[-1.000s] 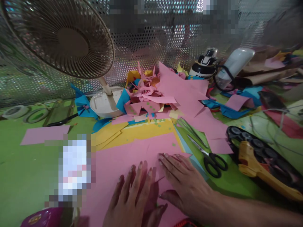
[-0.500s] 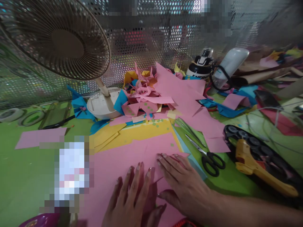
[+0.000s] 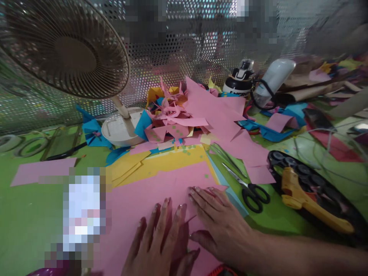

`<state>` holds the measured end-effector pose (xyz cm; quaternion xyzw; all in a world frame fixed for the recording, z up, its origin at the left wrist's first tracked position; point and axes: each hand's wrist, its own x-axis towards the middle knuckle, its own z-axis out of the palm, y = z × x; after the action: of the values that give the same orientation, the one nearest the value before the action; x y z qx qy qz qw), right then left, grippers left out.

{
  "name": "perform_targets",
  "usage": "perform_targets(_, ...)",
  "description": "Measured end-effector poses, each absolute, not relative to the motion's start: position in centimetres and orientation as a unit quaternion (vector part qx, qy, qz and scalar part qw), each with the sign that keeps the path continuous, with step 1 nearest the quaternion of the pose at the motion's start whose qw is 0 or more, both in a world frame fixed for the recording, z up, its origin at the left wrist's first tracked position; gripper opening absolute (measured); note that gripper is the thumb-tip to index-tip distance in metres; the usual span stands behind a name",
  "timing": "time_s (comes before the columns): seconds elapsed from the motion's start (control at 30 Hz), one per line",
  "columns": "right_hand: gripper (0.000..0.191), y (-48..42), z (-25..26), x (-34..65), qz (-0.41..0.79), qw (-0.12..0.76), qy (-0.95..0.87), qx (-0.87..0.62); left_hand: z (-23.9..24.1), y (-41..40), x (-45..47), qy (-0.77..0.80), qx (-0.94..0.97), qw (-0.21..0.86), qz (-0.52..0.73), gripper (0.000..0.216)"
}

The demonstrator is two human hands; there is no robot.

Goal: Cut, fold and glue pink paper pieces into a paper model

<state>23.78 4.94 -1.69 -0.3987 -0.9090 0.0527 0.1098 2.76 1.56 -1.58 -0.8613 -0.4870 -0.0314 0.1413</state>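
Note:
Both palms face down on a large sheet of pink paper (image 3: pixel 126 207) at the front of the table. My left hand (image 3: pixel 158 241) lies with its fingers spread, its wrist cut off by the lower edge. Just to its right, my right hand (image 3: pixel 215 218) is stretched flat over the paper's right part. Beneath the pink sheet, yellow paper (image 3: pixel 178 159) and light blue paper (image 3: pixel 234 195) stick out. Black-handled scissors (image 3: pixel 254 195) and metal tweezers (image 3: pixel 230 159) lie right of the sheets. A red and black object (image 3: pixel 222 270) peeks in below my right hand.
A fan (image 3: pixel 123 128) stands at the back left beside a heap of pink paper scraps (image 3: pixel 169 115). A black tray (image 3: pixel 310 176) with a yellow tool (image 3: pixel 316 207) sits at the right. Behind are a bottle (image 3: pixel 238 82) and a perforated metal screen (image 3: pixel 172 57). Tape rolls (image 3: pixel 31 147) lie far left.
The whole view has shifted slightly, so things on the table appear a little further left. Both hands keep nearly the same place on the pink paper.

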Motion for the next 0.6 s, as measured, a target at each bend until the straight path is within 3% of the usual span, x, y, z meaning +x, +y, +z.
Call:
perform_targets(0.43,0.06,5.1,-1.6,24.1,0.081,0.099,-0.911,-0.392,-1.8,2.3,2.9,-0.402,-0.909,0.097,-0.054,0.072)
perform_targets(0.6,0.075,5.5,-1.5,25.0,0.112,0.089,-0.923,-0.358,-1.7,2.1,3.0,-0.412,-0.905,0.09,-0.06,0.068)
